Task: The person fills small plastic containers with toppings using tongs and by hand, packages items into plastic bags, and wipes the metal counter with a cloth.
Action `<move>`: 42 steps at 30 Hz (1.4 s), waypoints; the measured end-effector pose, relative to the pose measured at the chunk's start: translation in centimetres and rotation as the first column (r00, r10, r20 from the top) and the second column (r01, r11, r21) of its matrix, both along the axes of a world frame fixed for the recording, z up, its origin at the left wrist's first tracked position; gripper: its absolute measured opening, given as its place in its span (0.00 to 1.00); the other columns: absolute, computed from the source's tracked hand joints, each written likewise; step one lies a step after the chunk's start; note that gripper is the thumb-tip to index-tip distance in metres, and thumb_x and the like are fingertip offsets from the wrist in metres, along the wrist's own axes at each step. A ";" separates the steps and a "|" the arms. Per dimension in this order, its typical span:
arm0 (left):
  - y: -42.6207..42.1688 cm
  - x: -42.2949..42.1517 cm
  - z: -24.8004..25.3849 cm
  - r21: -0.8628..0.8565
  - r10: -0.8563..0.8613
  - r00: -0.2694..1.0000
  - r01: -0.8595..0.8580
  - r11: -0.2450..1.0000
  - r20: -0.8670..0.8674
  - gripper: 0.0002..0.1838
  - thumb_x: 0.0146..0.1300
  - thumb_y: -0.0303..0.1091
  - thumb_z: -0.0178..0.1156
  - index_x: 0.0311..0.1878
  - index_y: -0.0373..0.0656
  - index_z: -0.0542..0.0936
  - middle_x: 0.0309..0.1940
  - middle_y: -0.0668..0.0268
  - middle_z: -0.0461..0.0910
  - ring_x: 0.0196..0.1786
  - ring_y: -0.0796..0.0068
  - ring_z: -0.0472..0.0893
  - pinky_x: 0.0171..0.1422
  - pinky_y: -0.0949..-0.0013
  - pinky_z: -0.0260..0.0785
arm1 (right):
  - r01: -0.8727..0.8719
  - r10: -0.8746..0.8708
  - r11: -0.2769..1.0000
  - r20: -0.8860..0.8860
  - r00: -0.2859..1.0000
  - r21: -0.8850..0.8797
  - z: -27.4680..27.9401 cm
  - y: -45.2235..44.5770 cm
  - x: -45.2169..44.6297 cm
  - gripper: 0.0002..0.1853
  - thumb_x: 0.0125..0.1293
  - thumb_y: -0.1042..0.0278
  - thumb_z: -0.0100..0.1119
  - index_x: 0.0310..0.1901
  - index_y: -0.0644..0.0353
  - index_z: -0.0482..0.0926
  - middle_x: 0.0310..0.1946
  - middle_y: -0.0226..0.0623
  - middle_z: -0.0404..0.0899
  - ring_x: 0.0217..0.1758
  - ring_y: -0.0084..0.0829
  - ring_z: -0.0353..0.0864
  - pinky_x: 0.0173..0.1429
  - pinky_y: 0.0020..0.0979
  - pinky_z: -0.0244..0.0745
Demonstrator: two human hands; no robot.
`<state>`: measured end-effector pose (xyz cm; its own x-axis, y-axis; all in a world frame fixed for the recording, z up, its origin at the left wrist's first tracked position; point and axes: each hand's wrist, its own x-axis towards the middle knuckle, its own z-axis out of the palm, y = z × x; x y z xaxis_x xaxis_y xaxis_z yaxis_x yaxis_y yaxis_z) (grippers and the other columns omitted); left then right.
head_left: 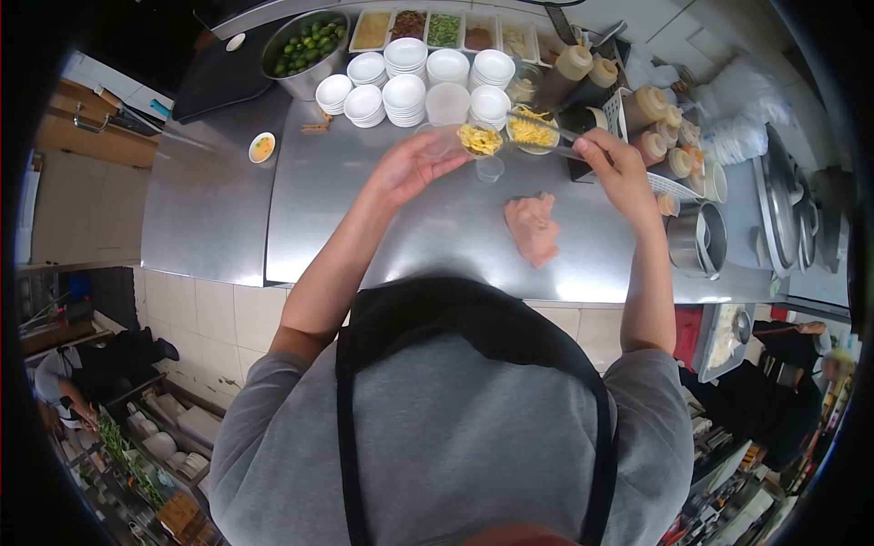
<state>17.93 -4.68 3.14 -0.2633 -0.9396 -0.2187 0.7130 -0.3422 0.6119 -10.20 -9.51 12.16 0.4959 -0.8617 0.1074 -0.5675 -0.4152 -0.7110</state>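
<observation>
My left hand (411, 168) is closed around a clear plastic cup (443, 144). Yellow shredded food (480, 139) shows at the cup's mouth. My right hand (614, 164) grips tongs (557, 139), whose tips reach over a container of the same yellow shreds (533, 129) just right of the cup. A small clear cup (490, 169) stands on the steel counter (346, 209) below the held cup. Nearer my body, between my forearms, lies a crumpled pinkish cloth or glove (533, 227).
Stacks of white bowls (404, 96) stand behind my hands, with a pot of limes (309, 45) at the back left. Sauce bottles (648, 105) and metal pots (697, 238) line the right side. A small bowl (263, 147) sits left. Other people are at both lower sides.
</observation>
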 end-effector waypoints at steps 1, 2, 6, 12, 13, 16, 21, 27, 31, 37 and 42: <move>-0.1 -0.1 -0.2 0.002 -0.001 1.000 0.001 1.000 0.004 0.22 0.63 0.34 0.49 0.56 0.29 0.65 0.52 0.50 0.69 0.55 0.57 0.71 0.62 0.62 0.65 | 0.012 -0.003 0.992 0.079 0.997 -0.124 -0.1 0.0 0.1 0.12 0.64 0.62 0.50 0.31 0.63 0.74 0.23 0.34 0.69 0.23 0.23 0.64 0.28 0.26 0.60; -0.2 -0.3 -0.2 0.004 -0.003 1.000 0.003 1.000 0.008 0.21 0.63 0.34 0.49 0.56 0.29 0.65 0.52 0.50 0.69 0.55 0.57 0.71 0.61 0.62 0.65 | 0.016 -0.006 0.992 0.078 0.997 -0.125 -0.4 0.1 0.3 0.12 0.64 0.62 0.50 0.31 0.63 0.74 0.23 0.34 0.69 0.23 0.23 0.64 0.28 0.26 0.60; -0.1 -0.7 0.4 0.003 -0.009 0.999 0.009 1.000 0.040 0.21 0.65 0.33 0.45 0.57 0.28 0.64 0.54 0.50 0.68 0.56 0.56 0.70 0.63 0.60 0.64 | 0.080 -0.104 0.994 0.368 0.924 0.079 -2.0 0.5 1.5 0.09 0.65 0.66 0.48 0.37 0.63 0.73 0.27 0.31 0.73 0.26 0.20 0.67 0.31 0.23 0.63; 0.1 -0.5 0.5 -0.002 0.010 0.998 -0.010 1.000 0.058 0.20 0.64 0.33 0.46 0.55 0.29 0.66 0.54 0.51 0.69 0.56 0.57 0.71 0.62 0.61 0.65 | 0.072 -0.143 0.985 0.525 0.839 0.154 -3.4 1.5 2.6 0.10 0.61 0.73 0.52 0.45 0.60 0.71 0.33 0.30 0.77 0.31 0.21 0.72 0.34 0.22 0.67; 0.1 -0.5 0.4 -0.003 0.006 0.999 -0.006 1.000 0.051 0.20 0.64 0.33 0.46 0.55 0.29 0.66 0.53 0.51 0.69 0.55 0.57 0.71 0.62 0.61 0.65 | 0.149 -0.141 0.989 0.455 0.879 0.019 -3.4 1.9 3.2 0.12 0.59 0.76 0.54 0.46 0.60 0.72 0.34 0.31 0.78 0.32 0.21 0.72 0.35 0.22 0.68; 0.1 -0.7 0.5 0.002 0.007 0.997 -0.008 1.000 0.072 0.20 0.64 0.33 0.47 0.55 0.29 0.67 0.52 0.52 0.70 0.54 0.59 0.72 0.62 0.61 0.65 | 0.192 -0.121 0.954 0.289 0.950 -0.231 -3.2 2.2 4.1 0.15 0.52 0.79 0.59 0.43 0.59 0.75 0.32 0.35 0.78 0.35 0.30 0.76 0.39 0.29 0.70; 0.2 -0.9 0.7 0.002 0.012 0.991 -0.013 1.000 0.130 0.21 0.64 0.35 0.49 0.55 0.30 0.66 0.48 0.56 0.72 0.49 0.64 0.75 0.57 0.66 0.69 | 0.058 -0.057 0.810 0.020 0.998 -0.583 -2.4 2.5 5.5 0.11 0.45 0.78 0.59 0.34 0.58 0.78 0.28 0.33 0.77 0.34 0.34 0.73 0.37 0.33 0.67; 0.3 -0.7 0.9 -0.021 0.011 0.986 -0.007 1.000 0.165 0.19 0.64 0.33 0.47 0.53 0.29 0.67 0.51 0.54 0.70 0.53 0.63 0.72 0.61 0.62 0.66 | -0.013 -0.060 0.748 -0.087 0.994 -0.664 -2.2 2.3 5.1 0.11 0.43 0.77 0.59 0.32 0.54 0.79 0.25 0.28 0.75 0.33 0.29 0.72 0.35 0.30 0.60; 0.4 -0.7 0.8 -0.021 -0.006 0.994 0.008 1.000 0.114 0.19 0.65 0.34 0.46 0.53 0.29 0.68 0.52 0.54 0.70 0.53 0.62 0.72 0.61 0.62 0.65 | -0.039 -0.044 0.751 -0.109 0.993 -0.659 -2.3 2.0 4.6 0.11 0.42 0.77 0.58 0.31 0.55 0.79 0.25 0.27 0.76 0.32 0.29 0.72 0.36 0.30 0.60; 0.3 -0.9 0.5 -0.006 -0.009 0.994 0.010 1.000 0.107 0.20 0.65 0.34 0.46 0.54 0.28 0.67 0.52 0.53 0.70 0.53 0.62 0.72 0.62 0.62 0.65 | -0.061 -0.067 0.724 -0.158 0.985 -0.687 -1.6 1.6 4.1 0.11 0.43 0.78 0.57 0.31 0.54 0.79 0.26 0.27 0.76 0.32 0.28 0.72 0.37 0.30 0.60; 0.3 -0.8 0.6 -0.002 -0.003 0.994 0.003 1.000 0.105 0.20 0.65 0.34 0.46 0.54 0.28 0.67 0.52 0.53 0.70 0.53 0.61 0.72 0.62 0.63 0.65 | 0.016 -0.057 0.836 -0.058 0.997 -0.548 -0.7 1.8 4.0 0.12 0.43 0.79 0.59 0.33 0.56 0.79 0.26 0.29 0.75 0.33 0.31 0.72 0.40 0.30 0.61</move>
<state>17.15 -4.40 3.75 -0.2419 -0.9392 -0.2435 0.6436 -0.3431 0.6841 -6.18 -7.68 11.43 0.4891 -0.6902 0.5333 -0.6286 -0.7028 -0.3331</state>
